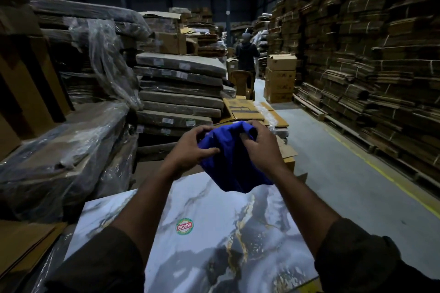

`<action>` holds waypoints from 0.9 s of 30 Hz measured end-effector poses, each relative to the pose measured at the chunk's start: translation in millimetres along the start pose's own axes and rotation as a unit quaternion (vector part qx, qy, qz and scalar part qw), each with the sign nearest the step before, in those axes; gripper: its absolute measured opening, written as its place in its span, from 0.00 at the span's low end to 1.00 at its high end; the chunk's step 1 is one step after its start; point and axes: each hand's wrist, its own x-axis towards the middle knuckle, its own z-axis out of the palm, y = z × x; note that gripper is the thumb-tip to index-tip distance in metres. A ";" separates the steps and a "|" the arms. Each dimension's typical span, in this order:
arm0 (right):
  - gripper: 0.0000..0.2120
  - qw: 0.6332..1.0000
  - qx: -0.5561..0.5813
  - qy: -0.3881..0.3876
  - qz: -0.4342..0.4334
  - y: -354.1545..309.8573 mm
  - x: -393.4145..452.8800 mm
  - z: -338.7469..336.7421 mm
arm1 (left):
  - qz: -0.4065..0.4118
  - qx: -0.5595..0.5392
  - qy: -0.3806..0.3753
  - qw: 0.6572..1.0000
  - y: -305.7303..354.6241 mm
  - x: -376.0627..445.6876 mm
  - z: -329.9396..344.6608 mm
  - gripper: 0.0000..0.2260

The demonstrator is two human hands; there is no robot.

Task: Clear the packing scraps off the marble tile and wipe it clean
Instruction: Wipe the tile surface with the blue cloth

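A white and grey marble tile [209,240] with gold veins lies flat below me; a round green and red sticker [184,226] sits near its middle. Above the tile's far edge I hold a bunched blue cloth [232,164] in the air with both hands. My left hand [190,147] grips its left side, fingers curled into the folds. My right hand [258,145] grips its top right part. The lower end of the cloth hangs just over the tile. No scraps show on the visible tile surface.
Plastic-wrapped bundles [64,154] lie at the left. Stacked flat packs [178,93] and loose cardboard [245,109] stand ahead. A tall wall of flattened cartons [371,54] lines the right of a grey aisle [345,173]. A person [247,54] stands far down the aisle beside a chair [241,82].
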 end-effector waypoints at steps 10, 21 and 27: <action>0.10 0.954 0.153 0.104 0.236 19.2 14.5 -31.0 | 0.061 -0.011 0.067 0.996 15.5 -1.0 67.4 0.18; 0.23 0.826 0.466 -0.067 0.311 6.8 13.9 -48.7 | -0.001 -0.100 -0.065 0.993 -9.6 -9.4 117.2 0.52; 0.10 0.942 0.297 -0.019 0.155 -4.7 20.7 -36.1 | -0.202 -0.496 0.111 0.837 -0.4 7.4 102.7 0.20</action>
